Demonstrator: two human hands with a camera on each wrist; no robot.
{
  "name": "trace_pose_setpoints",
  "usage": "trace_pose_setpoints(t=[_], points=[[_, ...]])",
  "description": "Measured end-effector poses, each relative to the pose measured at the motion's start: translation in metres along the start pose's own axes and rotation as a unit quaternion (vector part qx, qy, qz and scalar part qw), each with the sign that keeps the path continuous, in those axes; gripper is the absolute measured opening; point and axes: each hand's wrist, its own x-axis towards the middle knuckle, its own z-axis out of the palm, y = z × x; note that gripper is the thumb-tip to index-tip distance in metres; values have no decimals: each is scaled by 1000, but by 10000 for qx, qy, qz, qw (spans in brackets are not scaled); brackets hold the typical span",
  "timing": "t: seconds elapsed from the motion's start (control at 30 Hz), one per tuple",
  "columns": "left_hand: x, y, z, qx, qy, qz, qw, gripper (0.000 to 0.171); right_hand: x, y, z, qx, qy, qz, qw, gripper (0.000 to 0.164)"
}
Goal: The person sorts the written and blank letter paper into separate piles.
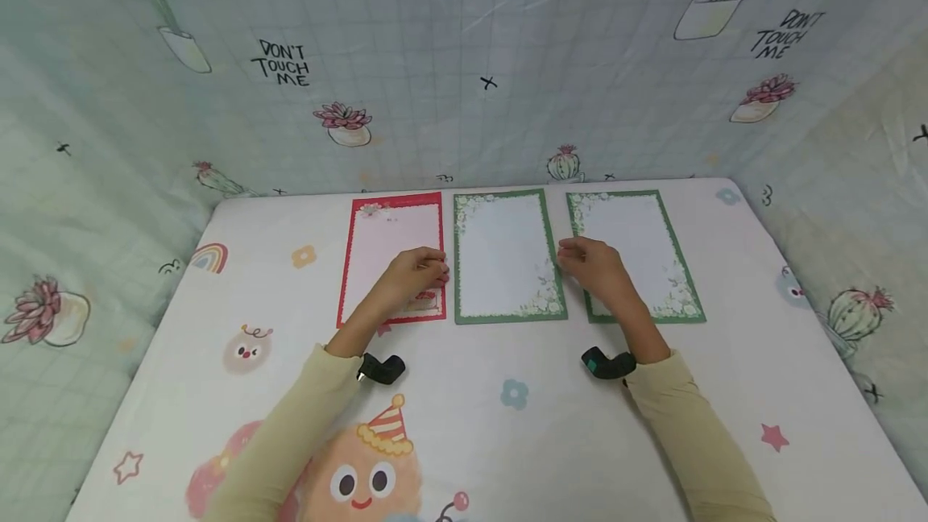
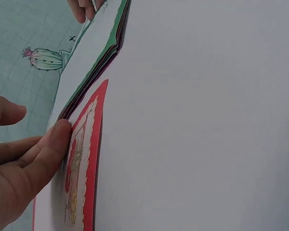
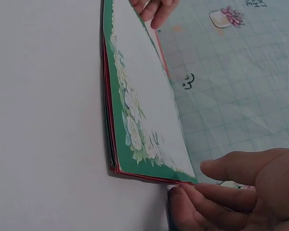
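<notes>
Three decorated paper sheets lie in a row: a red-bordered one (image 1: 377,240) at left, a green-bordered one (image 1: 500,256) in the middle and another green-bordered one (image 1: 638,240) at right. Layered edges in the wrist views show the middle one tops a stack (image 3: 149,86). My left hand (image 1: 409,276) is over the red sheet's right edge, its fingertips by the narrow gap beside the stack. At the stack's right edge, my right hand (image 1: 594,264) has its fingertips close against the side. Both thumbs are apart from the fingers, with nothing pinched between them.
A white patterned cloth (image 1: 515,441) covers the table. Behind and at both sides hang pale green curtains (image 1: 435,119) printed with cacti. Black wrist straps with devices (image 1: 384,369) sit at both sleeve cuffs.
</notes>
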Motion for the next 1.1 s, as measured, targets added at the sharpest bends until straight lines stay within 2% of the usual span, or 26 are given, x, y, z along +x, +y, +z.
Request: trace_pose_setpoints(t=[0.17,0.3,0.5,0.73,0.9,1.0,1.1], points=[[5,-1,8,-194,-170,-161,9995,42,-2,3,4,-95,75,24,9999,40],[7,1,11,-251,-349,-114,9990,44,-5,1,4,-74,168,134,9997,39],[6,2,10,-383,-302,-157,9987,41,-5,-2,6,84,270,50,9996,38],[8,4,12,-482,-234,146,9985,35,-3,-1,6,338,331,75,9989,42],[15,5,17,-890,-245,144,9956,33,-4,3,6,503,362,-12,9981,42],[19,6,20,-1256,-195,12,9919,30,-4,4,6,700,407,-81,9967,42],[22,7,22,-1436,-102,-130,9895,29,-4,4,7,904,390,-126,9951,40]])
